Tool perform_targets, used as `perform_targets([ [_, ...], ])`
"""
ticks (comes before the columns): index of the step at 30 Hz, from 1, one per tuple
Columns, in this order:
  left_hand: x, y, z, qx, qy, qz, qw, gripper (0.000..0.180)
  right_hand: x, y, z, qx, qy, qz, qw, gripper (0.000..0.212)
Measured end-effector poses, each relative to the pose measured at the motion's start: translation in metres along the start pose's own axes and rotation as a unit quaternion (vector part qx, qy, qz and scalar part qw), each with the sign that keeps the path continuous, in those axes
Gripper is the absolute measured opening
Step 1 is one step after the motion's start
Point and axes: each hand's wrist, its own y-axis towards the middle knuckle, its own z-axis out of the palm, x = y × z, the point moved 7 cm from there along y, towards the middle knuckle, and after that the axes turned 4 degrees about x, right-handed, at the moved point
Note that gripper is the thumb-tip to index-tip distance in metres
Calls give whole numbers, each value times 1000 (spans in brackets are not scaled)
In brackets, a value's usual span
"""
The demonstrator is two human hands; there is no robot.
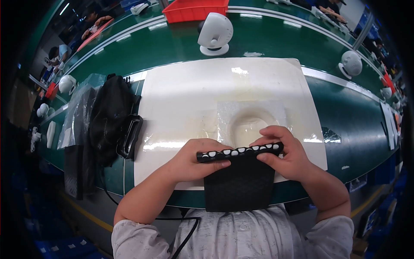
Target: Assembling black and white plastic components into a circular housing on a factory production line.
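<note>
Left hand (192, 159) and right hand (286, 157), lower centre of the frame, each grasping one end of a black strip (239, 152) between thumb and fingers. The strip lies nearly level, its right end slightly higher, and bears a row of white rounded shapes along its visible edge. A black textured panel (239, 190) extends from beneath it toward the lower edge; whether the two are joined cannot be told. Centre: a pale block (223, 111) with a round recess, on a white sheet (177, 99) covering part of the green table (353, 108). Left: a black bag (108, 116) beside clear plastic wrapping (78, 113). Upper centre: a white device (217, 33) on a round base, near a red bin (194, 13).
</note>
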Motion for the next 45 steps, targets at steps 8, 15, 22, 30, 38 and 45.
perform_targets([
  [8,-2,3,-5,-16,32,40,999,25,4,7,-3,1,-29,-30,999,40],
  [15,7,-1,-24,-24,-16,19,999,20,20,31,-6,65,-32,-23,997,68],
  [22,13,-7,-49,9,-70,-26,997,14,1,113,-46,41,-51,32,997,55],
  [30,3,-17,-74,33,-79,-16,996,18,-51,269,-46,-17,-376,119,919,47],
  [38,9,-25,-81,30,-66,6,997,19,-23,254,-74,-237,-485,-55,840,19],
  [45,-5,-24,-65,17,18,86,996,29,50,126,-71,-332,-111,-101,931,23],
])
